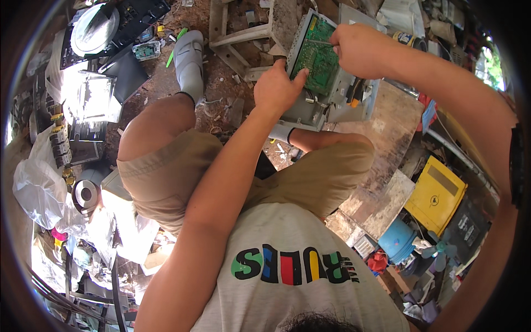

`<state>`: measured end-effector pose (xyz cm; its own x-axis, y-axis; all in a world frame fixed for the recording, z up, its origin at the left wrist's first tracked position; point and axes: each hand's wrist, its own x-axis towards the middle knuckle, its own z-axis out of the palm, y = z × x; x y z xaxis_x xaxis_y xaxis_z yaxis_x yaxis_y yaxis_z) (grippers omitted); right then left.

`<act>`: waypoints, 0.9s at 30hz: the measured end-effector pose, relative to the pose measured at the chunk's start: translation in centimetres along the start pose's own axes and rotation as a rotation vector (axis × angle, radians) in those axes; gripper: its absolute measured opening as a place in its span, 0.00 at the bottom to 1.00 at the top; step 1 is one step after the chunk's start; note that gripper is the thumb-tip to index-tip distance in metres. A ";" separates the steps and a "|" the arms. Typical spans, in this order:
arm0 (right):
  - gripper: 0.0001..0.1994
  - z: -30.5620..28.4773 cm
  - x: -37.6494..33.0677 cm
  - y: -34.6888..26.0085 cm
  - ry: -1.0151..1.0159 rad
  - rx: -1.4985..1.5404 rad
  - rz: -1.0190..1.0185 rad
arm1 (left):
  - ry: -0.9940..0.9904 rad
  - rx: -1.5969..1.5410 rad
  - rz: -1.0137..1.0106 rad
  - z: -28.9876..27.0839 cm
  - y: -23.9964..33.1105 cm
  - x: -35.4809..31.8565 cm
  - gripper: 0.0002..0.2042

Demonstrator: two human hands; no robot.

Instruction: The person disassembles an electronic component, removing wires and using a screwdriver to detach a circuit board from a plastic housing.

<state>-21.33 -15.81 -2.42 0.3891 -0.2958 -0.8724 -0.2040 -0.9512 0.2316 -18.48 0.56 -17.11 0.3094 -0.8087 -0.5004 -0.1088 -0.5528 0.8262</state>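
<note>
A green circuit board [317, 61] lies in an open metal casing [306, 112], tilted in front of me. My left hand [276, 87] grips the casing's left side, its thumb over the board's lower edge and the other fingers toward the rim. In my closed right hand [357, 51] is a thin tool whose metal shaft, like a screwdriver [321, 42], points left across the upper board. The tool's handle is hidden in the fist. I cannot tell whether its tip touches the board.
Behind the casing stands a dirty frame-like stool [243, 39]. Wooden boards [387, 130] lie at the right, near a yellow panel [436, 196] and a blue round container [397, 240]. Scrap, plastic bags [38, 180] and dark electronic parts crowd the left. A green strip [176, 47] lies by my foot.
</note>
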 end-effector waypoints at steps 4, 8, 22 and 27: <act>0.15 -1.7 -0.1 0.0 -0.079 0.322 0.136 | 0.004 0.004 -0.024 -0.4 0.1 0.1 0.28; 0.17 -4.4 -0.2 -0.1 -0.265 0.860 0.463 | 0.022 -0.002 -0.008 -0.3 0.0 0.1 0.27; 0.08 -1.8 -0.4 -0.8 0.117 0.656 0.254 | 0.013 -0.029 -0.001 -0.3 -0.3 0.2 0.26; 0.18 -3.9 0.0 0.1 -0.311 0.902 0.532 | -0.035 -0.035 -0.011 -0.3 -0.5 0.0 0.31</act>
<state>-17.85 -16.22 -0.69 -0.1621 -0.4946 -0.8539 -0.9115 -0.2564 0.3216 -18.15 0.86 -17.48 0.2772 -0.8095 -0.5177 -0.0722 -0.5548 0.8289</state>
